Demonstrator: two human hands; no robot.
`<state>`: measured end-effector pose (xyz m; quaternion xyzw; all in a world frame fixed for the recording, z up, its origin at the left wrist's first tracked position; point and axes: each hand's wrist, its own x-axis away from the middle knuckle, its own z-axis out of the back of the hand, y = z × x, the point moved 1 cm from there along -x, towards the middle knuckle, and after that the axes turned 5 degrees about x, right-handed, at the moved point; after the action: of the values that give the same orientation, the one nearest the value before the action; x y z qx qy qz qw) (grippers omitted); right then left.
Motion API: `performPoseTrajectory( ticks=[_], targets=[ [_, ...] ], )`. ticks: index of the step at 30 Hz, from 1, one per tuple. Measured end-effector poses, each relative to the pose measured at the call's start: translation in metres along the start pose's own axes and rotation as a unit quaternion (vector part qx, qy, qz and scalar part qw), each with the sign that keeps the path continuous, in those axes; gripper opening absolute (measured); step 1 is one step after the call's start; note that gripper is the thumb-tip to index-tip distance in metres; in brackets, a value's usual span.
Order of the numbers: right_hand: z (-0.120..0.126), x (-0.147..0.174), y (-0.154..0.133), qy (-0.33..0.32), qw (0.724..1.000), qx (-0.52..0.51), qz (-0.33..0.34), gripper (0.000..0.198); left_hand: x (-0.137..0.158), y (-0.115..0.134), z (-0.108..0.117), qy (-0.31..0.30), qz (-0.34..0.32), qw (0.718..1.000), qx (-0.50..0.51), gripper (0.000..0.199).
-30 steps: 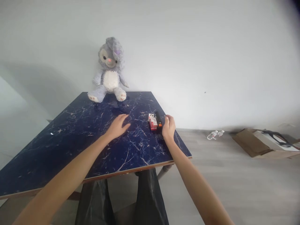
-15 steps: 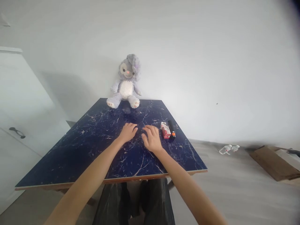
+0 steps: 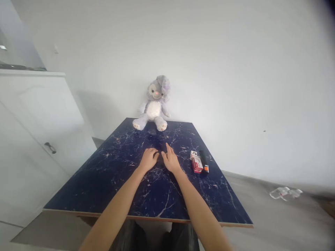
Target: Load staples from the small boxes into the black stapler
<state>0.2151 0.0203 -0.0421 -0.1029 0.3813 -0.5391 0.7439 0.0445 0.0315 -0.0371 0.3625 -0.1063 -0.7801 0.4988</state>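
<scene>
Resting near the middle of the dark blue marbled table, my left hand has its fingers bent a little and the thumb apart, holding nothing. Just beside it is my right hand, empty too, with its fingers stretched toward the far edge. To the right of that hand lie small red-and-white boxes. A long black object with an orange patch lies along them; its kind is unclear. At the far edge a grey-lilac plush rabbit sits against the wall.
A white cabinet with a dark handle stands to the left of the table. Clear plastic bottles lie on the grey floor to the right, by the wall.
The camera view has shifted, so the table and rabbit appear lower and further right. My right hand has straightened its fingers and points more forward; the left hand stays beside it.
</scene>
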Motion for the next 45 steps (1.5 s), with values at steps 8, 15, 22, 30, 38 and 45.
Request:
performPoseTrajectory(
  ticks=[8, 15, 22, 30, 38, 45],
  targets=[
    [-0.008, 0.0, 0.003, -0.03, 0.999, 0.02, 0.011, 0.068, 0.0, 0.003, 0.008, 0.01, 0.027, 1.0, 0.0, 0.032],
    [0.005, 0.003, -0.006, -0.068, 0.995, 0.059, 0.033, 0.041, 0.0, 0.006, 0.009, -0.056, -0.003, 0.998, 0.022, 0.024],
    [0.018, 0.007, -0.014, -0.093, 0.992, 0.059, 0.06, 0.026, 0.002, 0.014, 0.01, -0.025, 0.024, 0.999, 0.029, 0.01],
    [0.006, 0.006, -0.004, -0.082, 0.988, 0.086, 0.095, 0.02, 0.004, 0.022, 0.009, -0.058, 0.002, 0.997, 0.046, 0.03],
    [0.0, 0.019, -0.009, -0.074, 0.991, 0.062, 0.088, 0.022, 0.009, 0.023, 0.01, -0.068, 0.017, 0.996, 0.053, 0.027],
    [0.006, 0.021, -0.014, -0.072, 0.99, 0.096, 0.074, 0.02, 0.008, 0.024, 0.011, -0.069, 0.0, 0.996, 0.056, 0.026]
  ],
)
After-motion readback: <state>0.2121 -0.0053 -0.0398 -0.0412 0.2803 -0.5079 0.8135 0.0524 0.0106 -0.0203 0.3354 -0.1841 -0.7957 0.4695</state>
